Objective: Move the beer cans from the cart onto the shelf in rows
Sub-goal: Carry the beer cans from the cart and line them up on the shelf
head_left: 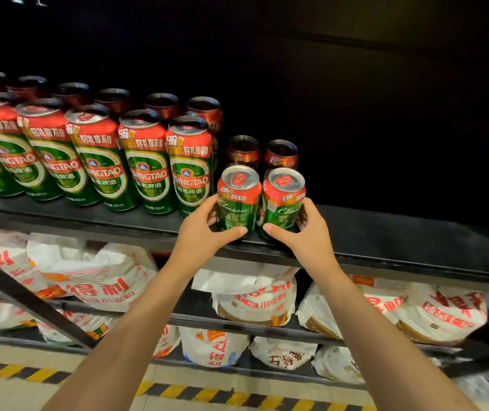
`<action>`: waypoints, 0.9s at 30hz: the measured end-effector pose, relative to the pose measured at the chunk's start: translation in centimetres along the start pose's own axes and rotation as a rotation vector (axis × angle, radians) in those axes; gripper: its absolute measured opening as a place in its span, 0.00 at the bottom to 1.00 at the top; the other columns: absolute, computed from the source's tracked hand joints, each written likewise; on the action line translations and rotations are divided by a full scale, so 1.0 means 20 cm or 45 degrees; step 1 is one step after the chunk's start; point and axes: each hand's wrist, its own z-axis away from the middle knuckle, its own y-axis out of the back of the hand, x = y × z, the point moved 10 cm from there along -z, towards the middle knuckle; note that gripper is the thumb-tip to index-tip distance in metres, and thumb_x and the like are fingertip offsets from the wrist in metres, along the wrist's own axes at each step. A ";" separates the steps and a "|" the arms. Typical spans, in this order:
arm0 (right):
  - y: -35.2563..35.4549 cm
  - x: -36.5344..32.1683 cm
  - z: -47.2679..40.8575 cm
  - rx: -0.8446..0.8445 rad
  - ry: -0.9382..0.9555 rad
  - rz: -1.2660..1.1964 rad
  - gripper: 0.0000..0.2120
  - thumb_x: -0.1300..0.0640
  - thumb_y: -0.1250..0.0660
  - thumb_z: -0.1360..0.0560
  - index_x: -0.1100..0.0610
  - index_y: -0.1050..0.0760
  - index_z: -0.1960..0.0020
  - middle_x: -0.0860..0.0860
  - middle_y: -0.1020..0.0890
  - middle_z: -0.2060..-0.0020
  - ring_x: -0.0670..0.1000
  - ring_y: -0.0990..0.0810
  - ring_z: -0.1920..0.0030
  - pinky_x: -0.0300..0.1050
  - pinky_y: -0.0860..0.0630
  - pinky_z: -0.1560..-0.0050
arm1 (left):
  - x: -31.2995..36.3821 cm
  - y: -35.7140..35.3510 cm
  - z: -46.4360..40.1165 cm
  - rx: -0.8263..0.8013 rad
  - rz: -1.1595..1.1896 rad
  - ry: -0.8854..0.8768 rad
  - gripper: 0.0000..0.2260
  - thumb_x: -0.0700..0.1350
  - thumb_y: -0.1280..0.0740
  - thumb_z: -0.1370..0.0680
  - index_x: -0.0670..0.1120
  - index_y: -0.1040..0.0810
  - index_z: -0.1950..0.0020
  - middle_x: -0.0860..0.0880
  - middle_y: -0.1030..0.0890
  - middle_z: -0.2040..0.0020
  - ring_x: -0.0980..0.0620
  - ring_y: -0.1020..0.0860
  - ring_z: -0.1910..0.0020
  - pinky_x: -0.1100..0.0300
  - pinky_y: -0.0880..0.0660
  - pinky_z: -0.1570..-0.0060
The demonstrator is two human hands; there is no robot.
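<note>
While both stand at the shelf's [385, 232] front edge, left hand [200, 232] grips one can [237, 200], right hand [308, 229] grips another [283, 197].

A shop; beer cans [144, 161] in rows; shelf [385, 232] of bagged goods [110, 280]

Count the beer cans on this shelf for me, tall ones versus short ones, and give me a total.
Tall cans: 12, six in the front row (one cut off by the left edge) and six behind.
Short cans: 4, two at the back, one gripped by the left hand, one gripped by the right hand.
Total: 16 cans in view.
</note>
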 end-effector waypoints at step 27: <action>-0.02 -0.01 0.00 -0.001 0.098 0.093 0.31 0.52 0.23 0.34 0.47 0.31 0.35 0.40 0.22 0.42 0.39 0.24 0.42 0.33 0.28 0.46 | 0.10 0.03 0.09 0.348 -0.187 -0.373 0.30 0.56 0.34 0.27 0.51 0.37 0.27 0.55 0.31 0.32 0.61 0.33 0.34 0.61 0.32 0.36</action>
